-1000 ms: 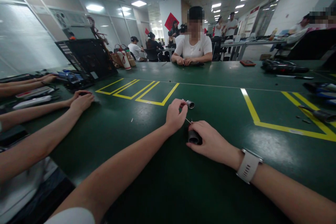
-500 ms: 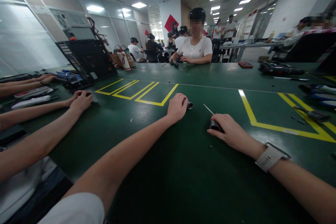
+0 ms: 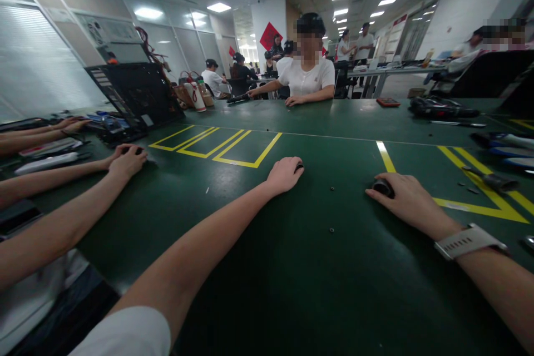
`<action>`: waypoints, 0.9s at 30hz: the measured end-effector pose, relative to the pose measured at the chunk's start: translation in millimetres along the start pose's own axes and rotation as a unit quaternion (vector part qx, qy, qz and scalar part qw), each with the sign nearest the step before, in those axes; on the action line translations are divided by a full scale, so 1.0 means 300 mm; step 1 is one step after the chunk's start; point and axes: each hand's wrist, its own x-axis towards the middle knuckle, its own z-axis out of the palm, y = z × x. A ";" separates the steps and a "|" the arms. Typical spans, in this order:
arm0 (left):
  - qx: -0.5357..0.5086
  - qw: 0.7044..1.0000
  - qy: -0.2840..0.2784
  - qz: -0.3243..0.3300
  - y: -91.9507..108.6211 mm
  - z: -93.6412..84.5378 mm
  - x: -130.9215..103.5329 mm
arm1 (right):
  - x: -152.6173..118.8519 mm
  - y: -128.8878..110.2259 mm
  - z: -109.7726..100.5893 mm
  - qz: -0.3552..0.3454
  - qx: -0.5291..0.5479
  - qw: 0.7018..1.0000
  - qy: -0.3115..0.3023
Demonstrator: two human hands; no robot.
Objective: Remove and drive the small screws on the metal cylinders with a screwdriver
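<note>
My left hand (image 3: 286, 174) rests on the green table (image 3: 267, 245), fingers curled round a small dark part (image 3: 299, 167), mostly hidden in the grip. Farther right, my right hand (image 3: 406, 194) is closed round a dark, round-ended piece (image 3: 382, 188); its full shape cannot be seen. That hand lies by the yellow tape outline, a watch (image 3: 471, 241) on its wrist. Between my hands lie two tiny nut-like rings, one farther back (image 3: 332, 188) and one nearer me (image 3: 331, 230).
A dark tool with a shaft (image 3: 496, 181) lies across yellow tape at right, near small bits. Behind it are blue-and-grey items (image 3: 507, 150) and a black bag-like object (image 3: 442, 107). Co-workers' hands (image 3: 127, 158) are at left; a person (image 3: 311, 75) sits opposite.
My right hand has moved right with the dark piece, uncovering a second small ring; the thin rod by it no longer shows. My left hand has turned slightly. The person opposite stretches an arm sideways.
</note>
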 end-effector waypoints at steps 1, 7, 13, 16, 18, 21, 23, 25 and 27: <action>0.000 1.000 0.000 -0.001 0.002 -0.001 -0.001 | -0.001 -0.014 -0.010 -0.002 -0.006 1.000 0.008; 0.001 1.000 0.002 -0.018 0.020 -0.003 -0.002 | -0.072 -0.273 -0.072 -0.163 -0.022 0.984 0.070; 0.027 0.995 0.037 -0.092 0.020 -0.006 -0.010 | -0.133 -0.489 -0.008 -0.313 -0.026 0.949 -0.023; 0.035 0.989 0.050 -0.136 0.009 -0.005 -0.011 | -0.072 -0.464 0.035 -0.310 -0.078 0.947 -0.035; 0.037 0.987 0.053 -0.146 0.003 -0.004 -0.012 | -0.012 -0.426 0.054 -0.296 -0.097 0.950 -0.036; 0.039 0.987 0.051 -0.147 0.003 -0.006 -0.014 | 0.067 -0.364 0.067 -0.275 -0.121 0.953 -0.032; 0.039 0.987 0.047 -0.146 0.005 -0.008 -0.017 | 0.100 -0.320 0.067 -0.261 -0.138 0.955 -0.030; 0.039 0.988 0.043 -0.143 0.006 -0.009 -0.019 | 0.119 -0.275 0.062 -0.243 -0.154 0.957 -0.028; 0.038 0.988 0.040 -0.141 0.004 -0.008 -0.020 | 0.127 -0.233 0.056 -0.223 -0.169 0.960 -0.027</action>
